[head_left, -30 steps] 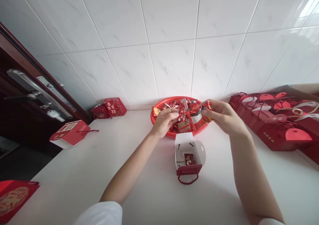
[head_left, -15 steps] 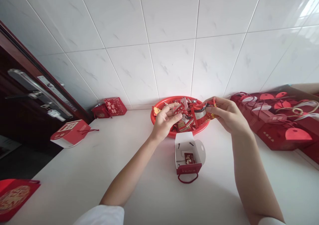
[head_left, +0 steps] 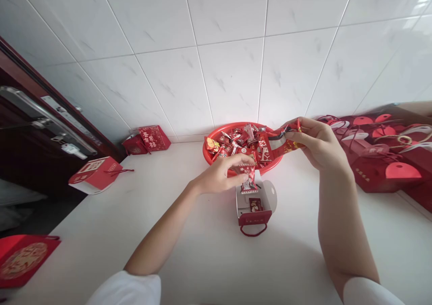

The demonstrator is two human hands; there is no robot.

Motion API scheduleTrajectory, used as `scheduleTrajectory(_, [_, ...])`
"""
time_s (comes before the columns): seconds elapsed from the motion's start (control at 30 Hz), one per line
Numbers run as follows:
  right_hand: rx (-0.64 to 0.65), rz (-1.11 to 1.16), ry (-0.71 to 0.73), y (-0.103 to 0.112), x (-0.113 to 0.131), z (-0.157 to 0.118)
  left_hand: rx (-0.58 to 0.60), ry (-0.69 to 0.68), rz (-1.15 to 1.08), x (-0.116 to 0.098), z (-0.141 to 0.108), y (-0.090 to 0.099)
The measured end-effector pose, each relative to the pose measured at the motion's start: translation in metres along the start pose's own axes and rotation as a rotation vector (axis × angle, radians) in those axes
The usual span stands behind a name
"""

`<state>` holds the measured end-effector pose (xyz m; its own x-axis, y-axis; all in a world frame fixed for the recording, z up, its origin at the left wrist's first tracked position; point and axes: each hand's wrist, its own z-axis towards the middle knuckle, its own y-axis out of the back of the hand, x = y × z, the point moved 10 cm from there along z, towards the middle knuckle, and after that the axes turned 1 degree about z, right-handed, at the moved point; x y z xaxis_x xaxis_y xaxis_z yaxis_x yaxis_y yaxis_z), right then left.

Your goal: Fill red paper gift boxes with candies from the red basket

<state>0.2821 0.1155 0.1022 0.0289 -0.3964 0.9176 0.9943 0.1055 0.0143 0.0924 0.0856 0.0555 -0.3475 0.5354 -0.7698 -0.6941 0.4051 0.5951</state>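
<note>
Pinched in my left hand (head_left: 224, 174) is a red wrapped candy (head_left: 249, 179), held over the back of an open gift box (head_left: 254, 219). That box is white inside, with a red front and a cord handle, and one dark red packet (head_left: 255, 204) lies in it. My right hand (head_left: 315, 143) grips a red, black and gold plastic bag (head_left: 286, 143) by its edge, above the right side of a red plastic basket (head_left: 206, 157). Wrapped candies (head_left: 241, 138) fill the basket, which stands behind the box against the tiled wall.
Several red gift boxes with cord handles (head_left: 374, 161) are crowded at the right. More red boxes (head_left: 153, 137) stand at the back left, with another box (head_left: 94, 174) near the table edge and a red bag (head_left: 27, 260) at the lower left. A door with keys (head_left: 72, 150) borders the left side.
My left hand has drawn back from the basket toward the box with a red candy in its fingers. My right hand still grips the bag and has shifted slightly up and right.
</note>
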Motion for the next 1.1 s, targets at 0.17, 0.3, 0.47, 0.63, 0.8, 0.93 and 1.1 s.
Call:
scheduleTrajectory(0.17, [0.052,-0.076,-0.018,-0.007,0.001,-0.002,0.237,0.096,0.225,0.015,-0.007,-0.027])
scheduleTrajectory(0.3, [0.164,-0.131,-0.073,-0.022,-0.001,-0.006,0.079,0.139,0.306,0.024,-0.015,-0.014])
scheduleTrajectory(0.47, [0.318,-0.252,-0.067,-0.047,-0.003,-0.014,-0.01,0.21,0.299,0.035,-0.032,-0.007])
scheduleTrajectory(0.63, [0.472,-0.496,-0.039,-0.079,-0.01,-0.025,-0.037,0.226,0.145,0.038,-0.041,-0.012])
scheduleTrajectory(0.8, [0.744,-0.777,-0.02,-0.118,-0.026,-0.048,-0.043,0.212,0.098,0.034,-0.045,-0.016])
scheduleTrajectory(0.93, [0.983,-0.909,-0.053,-0.141,-0.045,-0.069,-0.039,0.206,0.062,0.035,-0.048,-0.017])
scheduleTrajectory(1.1, [0.856,-0.951,-0.001,-0.135,-0.044,-0.059,-0.079,0.246,0.037,0.042,-0.052,-0.016])
